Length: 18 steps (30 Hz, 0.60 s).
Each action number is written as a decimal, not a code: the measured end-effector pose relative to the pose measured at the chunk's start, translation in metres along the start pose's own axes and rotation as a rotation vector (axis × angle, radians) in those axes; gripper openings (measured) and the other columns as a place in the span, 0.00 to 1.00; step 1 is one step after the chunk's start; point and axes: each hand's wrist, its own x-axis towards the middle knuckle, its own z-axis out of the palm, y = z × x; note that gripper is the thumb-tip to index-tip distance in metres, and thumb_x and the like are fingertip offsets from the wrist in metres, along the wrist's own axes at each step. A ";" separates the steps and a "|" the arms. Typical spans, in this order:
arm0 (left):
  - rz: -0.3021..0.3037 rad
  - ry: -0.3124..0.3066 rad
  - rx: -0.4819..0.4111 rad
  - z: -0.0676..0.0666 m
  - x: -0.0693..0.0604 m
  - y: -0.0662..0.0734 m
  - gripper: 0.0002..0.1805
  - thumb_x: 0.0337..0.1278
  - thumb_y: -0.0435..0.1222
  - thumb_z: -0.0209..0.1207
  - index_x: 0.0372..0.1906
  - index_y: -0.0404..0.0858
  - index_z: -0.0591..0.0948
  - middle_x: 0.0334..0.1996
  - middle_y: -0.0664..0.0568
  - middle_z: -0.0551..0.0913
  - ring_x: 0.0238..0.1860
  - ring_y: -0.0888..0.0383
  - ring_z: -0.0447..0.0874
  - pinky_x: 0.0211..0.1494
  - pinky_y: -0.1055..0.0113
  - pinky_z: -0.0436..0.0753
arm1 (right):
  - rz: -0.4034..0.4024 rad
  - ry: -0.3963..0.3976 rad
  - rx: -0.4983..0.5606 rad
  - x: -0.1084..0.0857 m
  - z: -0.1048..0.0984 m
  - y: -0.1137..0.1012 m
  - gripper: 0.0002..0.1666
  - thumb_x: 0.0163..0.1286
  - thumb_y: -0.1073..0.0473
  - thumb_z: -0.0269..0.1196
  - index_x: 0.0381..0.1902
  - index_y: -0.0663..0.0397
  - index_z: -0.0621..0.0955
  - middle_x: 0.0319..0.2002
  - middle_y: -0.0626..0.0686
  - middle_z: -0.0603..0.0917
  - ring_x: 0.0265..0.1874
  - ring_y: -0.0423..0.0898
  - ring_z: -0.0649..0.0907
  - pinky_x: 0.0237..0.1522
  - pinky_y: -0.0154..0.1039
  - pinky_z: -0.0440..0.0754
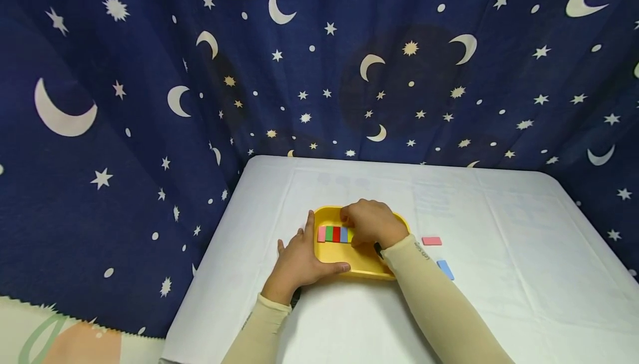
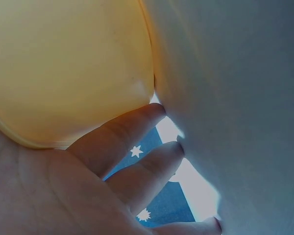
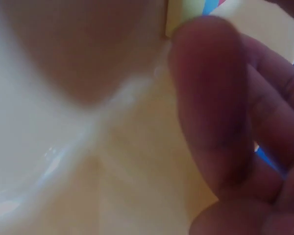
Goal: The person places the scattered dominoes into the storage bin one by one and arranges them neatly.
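Head view: yellow tray (image 1: 331,254) sits on the white-covered table (image 1: 259,203), both hands at it, apart from each other. Left hand (image 1: 302,264) braces the tray's near-left corner: thumb lies along the near rim, index finger runs straight up along the left side, other fingers spread outward. Nothing pinched there; it just steadies the wall. Left wrist cam agrees: palm up against the tray, fingers (image 2: 118,133) extended and spread, tips at the pale surface. Right hand (image 1: 371,222) reaches down into the tray from the right, fingers bent, at the right end of a row of small flat pieces. Row order left to right: pink piece (image 1: 321,234), green piece (image 1: 329,234), red piece (image 1: 336,234), blue piece (image 1: 344,235), yellow piece (image 1: 350,236), the last partly covered by the right hand. Row lies side by side on the tray floor, toward the far side. Right wrist cam is blurry: big fingertip (image 3: 208,63) up front, part of the yellow piece just past it. Can't tell whether the right hand pinches anything or only touches. Outside the tray, to its right on the table: loose pink block (image 1: 431,241), and nearer the person, loose blue block (image 1: 445,269), set at an angle and partly behind the right sleeve (image 1: 444,308). Backdrop: navy curtain (image 1: 319,70), moons and stars.
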 end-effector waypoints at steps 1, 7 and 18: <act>0.001 0.001 -0.001 0.000 0.000 0.000 0.85 0.25 0.87 0.61 0.87 0.52 0.35 0.75 0.46 0.72 0.76 0.42 0.68 0.71 0.19 0.47 | 0.002 0.000 0.003 0.000 0.000 0.000 0.33 0.41 0.56 0.87 0.49 0.42 0.89 0.30 0.39 0.82 0.31 0.45 0.79 0.37 0.43 0.80; 0.002 0.001 -0.002 0.001 0.000 0.000 0.85 0.27 0.86 0.64 0.87 0.52 0.35 0.75 0.46 0.73 0.76 0.42 0.68 0.71 0.19 0.47 | 0.009 -0.006 0.017 -0.001 0.000 0.000 0.34 0.42 0.55 0.88 0.51 0.43 0.89 0.33 0.40 0.85 0.33 0.44 0.79 0.39 0.44 0.81; -0.002 0.003 -0.005 0.001 0.001 0.000 0.86 0.25 0.87 0.63 0.87 0.52 0.36 0.74 0.47 0.73 0.76 0.43 0.69 0.72 0.19 0.47 | 0.039 -0.025 0.020 -0.003 -0.001 -0.003 0.39 0.42 0.48 0.89 0.56 0.42 0.88 0.38 0.40 0.88 0.36 0.42 0.81 0.46 0.47 0.82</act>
